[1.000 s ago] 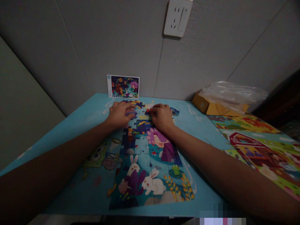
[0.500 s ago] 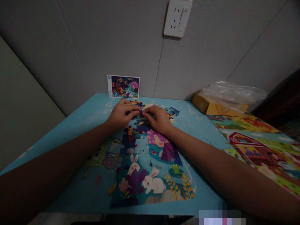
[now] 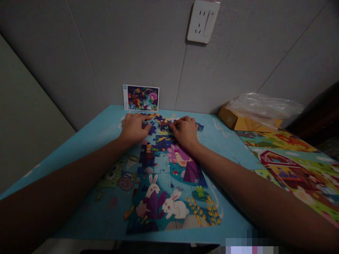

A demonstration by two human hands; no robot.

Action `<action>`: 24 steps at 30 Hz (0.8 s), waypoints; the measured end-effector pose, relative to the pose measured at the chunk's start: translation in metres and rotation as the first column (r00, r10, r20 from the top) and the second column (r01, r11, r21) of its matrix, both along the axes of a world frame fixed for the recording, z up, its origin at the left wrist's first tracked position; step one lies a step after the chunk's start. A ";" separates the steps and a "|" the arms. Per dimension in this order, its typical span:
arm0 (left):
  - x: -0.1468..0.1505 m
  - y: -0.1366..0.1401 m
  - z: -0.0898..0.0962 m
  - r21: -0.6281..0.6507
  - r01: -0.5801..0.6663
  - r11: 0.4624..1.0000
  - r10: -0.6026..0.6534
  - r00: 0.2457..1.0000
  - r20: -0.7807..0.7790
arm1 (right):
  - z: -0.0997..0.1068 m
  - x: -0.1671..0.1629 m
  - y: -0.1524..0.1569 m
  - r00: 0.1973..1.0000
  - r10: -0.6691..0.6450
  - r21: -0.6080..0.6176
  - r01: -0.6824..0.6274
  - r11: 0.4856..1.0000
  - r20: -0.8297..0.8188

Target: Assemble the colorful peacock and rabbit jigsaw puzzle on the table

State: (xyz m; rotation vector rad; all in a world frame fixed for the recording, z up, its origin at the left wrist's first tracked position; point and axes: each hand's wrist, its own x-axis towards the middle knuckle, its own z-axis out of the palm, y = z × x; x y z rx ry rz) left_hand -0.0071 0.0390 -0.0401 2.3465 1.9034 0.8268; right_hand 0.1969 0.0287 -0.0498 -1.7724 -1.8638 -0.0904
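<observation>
A partly joined jigsaw puzzle [image 3: 174, 183] with rabbits, a frog and a pink bird lies along the middle of the table. At its far end are loose and joined puzzle pieces [image 3: 165, 125]. My left hand [image 3: 134, 127] rests over pieces on the left, thumb apart from the fingers. Opposite it, my right hand [image 3: 185, 130] is low over pieces on the right, its fingers bent and spread; its palm hides what lies under it. Between the two hands, dark pieces with orange and red parts show. Behind them a picture card [image 3: 143, 98] leans against the wall.
The blue table [image 3: 87, 134] has printed cartoon figures. At right lie other colourful puzzles [image 3: 293, 165] with a red barn. A yellow box [image 3: 246, 121] with a clear plastic bag [image 3: 265, 104] on it stands at the back right. A wall socket [image 3: 203, 22] is above.
My hands have moved apart from where their fingertips met, left hand leftward and right hand slightly rightward. Pieces between them now show. The view has shifted slightly.
</observation>
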 end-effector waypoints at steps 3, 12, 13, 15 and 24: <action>0.002 -0.003 0.001 -0.110 -0.044 0.993 0.031 0.992 -0.123 | 0.000 0.000 0.001 0.999 -0.053 -0.032 0.054 0.998 0.007; 0.002 -0.001 0.001 -0.163 -0.059 0.985 0.030 0.984 -0.175 | -0.002 0.004 0.001 0.998 -0.060 -0.009 0.059 0.998 -0.037; 0.002 0.000 0.002 -0.164 -0.064 0.984 0.035 0.984 -0.177 | -0.002 0.004 0.001 0.999 -0.027 0.006 0.028 1.000 -0.036; 0.002 0.001 0.004 -0.167 -0.065 0.984 0.036 0.984 -0.174 | 0.000 0.003 -0.001 0.998 0.049 0.031 -0.048 0.998 -0.026; 0.000 -0.006 0.010 0.047 0.107 0.993 -0.109 0.993 0.049 | 0.001 -0.002 -0.004 0.952 0.299 0.009 -0.300 0.954 0.062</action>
